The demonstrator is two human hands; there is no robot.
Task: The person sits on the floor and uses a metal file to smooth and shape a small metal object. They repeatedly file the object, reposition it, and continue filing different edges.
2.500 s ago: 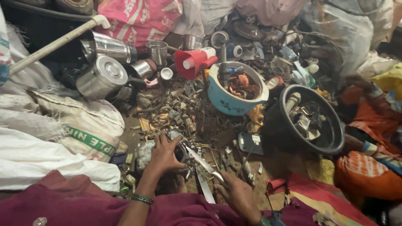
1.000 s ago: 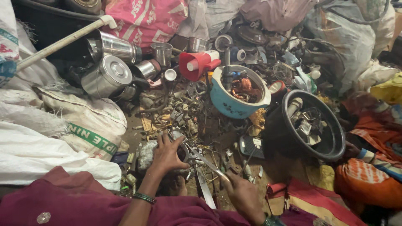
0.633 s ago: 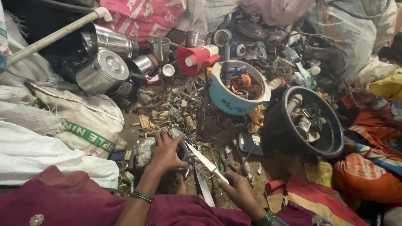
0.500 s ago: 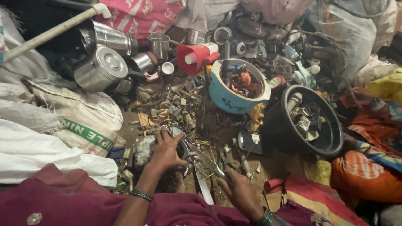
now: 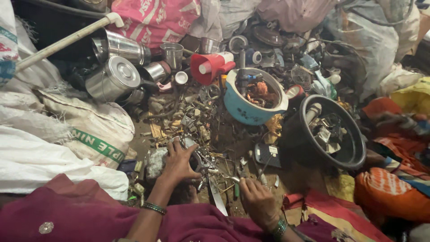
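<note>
My left hand [image 5: 178, 162] is closed around a small grey metal part [image 5: 199, 162] low over the dirt floor, beside a pale stone [image 5: 156, 162]. My right hand [image 5: 256, 202] sits just right of it, fingers curled on a thin metal tool [image 5: 229, 179] whose tip points at that part. A flat metal blade [image 5: 217, 200] lies on the ground between my two hands. Bangles ring both wrists, and dark red cloth covers my lap along the bottom edge.
Scrap metal bits [image 5: 192, 118] litter the floor ahead. A blue bowl [image 5: 242, 110] and a black tub [image 5: 354, 154] hold scrap. Steel canisters [image 5: 114, 78], a red-and-white horn [image 5: 210, 67], a white pipe [image 5: 67, 40] and white sacks [image 5: 49, 148] crowd the left. A dark flat device [image 5: 268, 154] lies nearby.
My right hand has dropped lower and closer to me; the long blade that was raised between my hands now lies on the floor. My left hand has stayed on the metal part.
</note>
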